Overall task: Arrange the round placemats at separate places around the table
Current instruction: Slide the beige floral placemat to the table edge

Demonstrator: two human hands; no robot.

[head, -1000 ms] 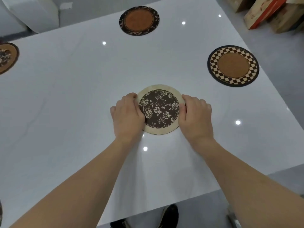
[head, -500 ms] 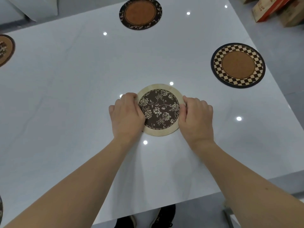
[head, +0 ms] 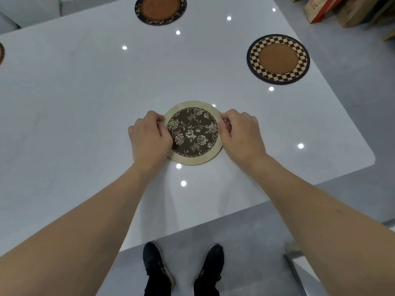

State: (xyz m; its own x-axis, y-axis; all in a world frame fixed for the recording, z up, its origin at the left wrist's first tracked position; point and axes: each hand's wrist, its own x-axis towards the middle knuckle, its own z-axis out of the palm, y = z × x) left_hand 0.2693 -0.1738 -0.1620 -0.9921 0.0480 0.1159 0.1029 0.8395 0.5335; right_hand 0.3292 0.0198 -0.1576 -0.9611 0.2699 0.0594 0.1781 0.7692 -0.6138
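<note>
- Near my edge of the white table [head: 74, 116], the floral mat [head: 193, 133] lay flat, held between both my hands.
- My left hand [head: 149, 139] and right hand [head: 242, 135] had slid from resting on the mat's rim to pinching it, fingers curled narrow around its edges.
- Checkered mat [head: 277, 58] and leaf-bordered mat [head: 160, 9] sat well apart, so I judged this place nearly settled.
</note>
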